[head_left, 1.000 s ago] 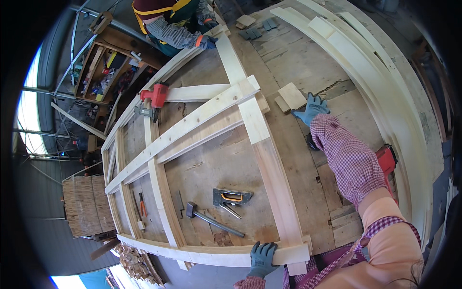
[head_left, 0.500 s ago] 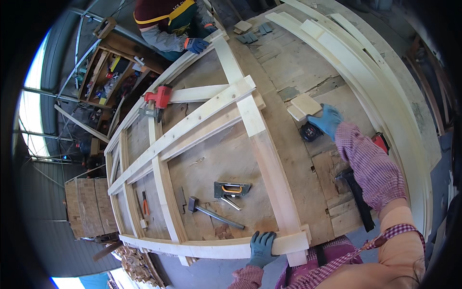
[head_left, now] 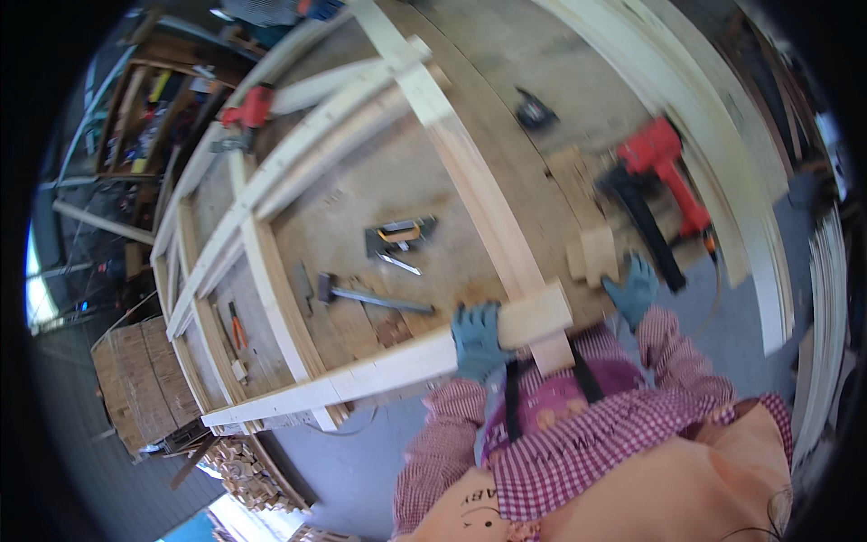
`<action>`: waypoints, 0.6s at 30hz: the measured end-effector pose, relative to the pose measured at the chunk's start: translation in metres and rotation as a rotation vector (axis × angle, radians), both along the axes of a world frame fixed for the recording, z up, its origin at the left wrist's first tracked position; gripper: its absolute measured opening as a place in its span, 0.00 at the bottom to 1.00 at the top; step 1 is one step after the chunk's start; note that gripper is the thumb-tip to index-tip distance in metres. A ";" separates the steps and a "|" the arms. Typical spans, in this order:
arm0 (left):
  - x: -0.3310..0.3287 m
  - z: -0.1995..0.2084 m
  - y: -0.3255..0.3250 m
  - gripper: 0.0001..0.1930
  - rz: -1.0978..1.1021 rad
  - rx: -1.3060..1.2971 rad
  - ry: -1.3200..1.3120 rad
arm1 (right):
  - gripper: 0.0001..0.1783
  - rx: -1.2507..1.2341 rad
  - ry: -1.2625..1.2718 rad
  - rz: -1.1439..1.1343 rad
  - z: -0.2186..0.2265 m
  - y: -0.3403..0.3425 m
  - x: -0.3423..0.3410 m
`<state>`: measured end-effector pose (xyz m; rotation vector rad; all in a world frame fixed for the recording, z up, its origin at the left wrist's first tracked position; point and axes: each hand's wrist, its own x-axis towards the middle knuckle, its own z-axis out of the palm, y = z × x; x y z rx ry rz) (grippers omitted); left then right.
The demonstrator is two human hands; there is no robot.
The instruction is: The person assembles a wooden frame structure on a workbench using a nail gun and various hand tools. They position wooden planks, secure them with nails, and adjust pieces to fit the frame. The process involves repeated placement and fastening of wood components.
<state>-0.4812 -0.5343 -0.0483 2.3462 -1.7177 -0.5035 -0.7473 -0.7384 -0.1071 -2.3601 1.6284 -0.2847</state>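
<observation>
My left hand (head_left: 479, 340), in a blue-grey glove, is wrapped over the near rail (head_left: 397, 363) of a pale wooden frame, close to its right corner. My right hand (head_left: 635, 287), gloved alike, is at the table's near edge with thumb and fingers apart. Just left of it lie small flat wooden blocks (head_left: 598, 255), close to the thumb; slight blur hides whether they touch. Beyond the blocks rests a red nail gun (head_left: 652, 149) with a black magazine. A dark tape measure (head_left: 535, 112) sits farther off on the table.
Inside the frame lie a hammer (head_left: 379, 300), a staple gun (head_left: 402, 235) and orange-handled pliers (head_left: 237, 327). Another red nail gun (head_left: 250, 108) rests on the frame's far left. Long curved boards (head_left: 695, 117) line the right side. A co-worker's sleeve (head_left: 262, 11) shows at the top.
My right hand has come back from beside the tape measure to the near edge, and the wooden blocks are now there too. My left hand keeps to the rail. The view has shifted.
</observation>
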 end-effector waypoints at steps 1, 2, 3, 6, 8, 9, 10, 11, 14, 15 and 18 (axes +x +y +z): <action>-0.001 -0.009 0.004 0.50 -0.016 -0.068 0.002 | 0.45 -0.040 -0.043 0.013 0.002 0.005 0.006; -0.001 -0.009 0.003 0.46 -0.017 -0.096 0.004 | 0.47 -0.078 -0.081 0.027 0.007 0.008 0.012; -0.002 -0.005 0.001 0.42 -0.010 -0.115 -0.001 | 0.48 -0.025 -0.129 0.035 0.010 0.006 0.019; -0.004 0.000 -0.004 0.38 -0.023 -0.104 -0.032 | 0.52 0.197 -0.217 -0.002 0.012 -0.004 0.039; -0.005 0.002 -0.008 0.37 -0.060 -0.090 -0.047 | 0.53 0.308 -0.088 -0.062 0.020 -0.010 0.050; -0.004 0.002 -0.006 0.37 -0.060 -0.084 -0.057 | 0.53 0.349 0.016 -0.079 0.027 -0.012 0.058; -0.005 0.002 -0.007 0.37 -0.069 -0.083 -0.063 | 0.53 0.387 0.010 -0.102 0.025 -0.015 0.060; -0.006 0.002 -0.011 0.38 -0.087 -0.079 -0.067 | 0.54 0.419 0.005 -0.134 0.023 -0.019 0.057; -0.006 0.003 -0.007 0.41 -0.095 -0.061 -0.091 | 0.55 0.548 0.010 -0.164 0.028 -0.023 0.054; -0.007 0.003 -0.007 0.41 -0.098 -0.054 -0.083 | 0.55 0.593 0.015 -0.171 0.030 -0.023 0.049; -0.006 0.004 -0.006 0.43 -0.081 0.058 -0.071 | 0.54 0.610 -0.296 -0.269 0.034 0.003 0.026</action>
